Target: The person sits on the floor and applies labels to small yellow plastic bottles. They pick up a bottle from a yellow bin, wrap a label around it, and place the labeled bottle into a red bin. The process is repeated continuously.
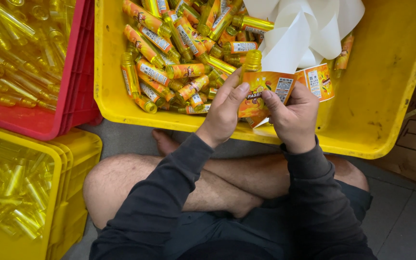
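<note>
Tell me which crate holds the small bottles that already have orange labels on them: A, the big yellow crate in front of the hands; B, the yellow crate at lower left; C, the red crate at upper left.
A: the orange-labelled bottles lie piled in the big yellow crate just beyond both hands, while the red crate and the lower-left yellow crate hold only clear, unlabelled bottles.

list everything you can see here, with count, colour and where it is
held bottle: one, yellow, orange label, between both hands
label strip: one, orange, trailing right of the hands
backing paper: white loops, top of the big crate
big crate: one, yellow, ahead of the person
labelled bottles: many, yellow with orange labels, heaped in the crate's left part
red crate: one, upper left, holding clear yellow bottles
small crate: one, yellow, lower left, clear yellow bottles inside
left hand: on the label
right hand: on the label
</note>
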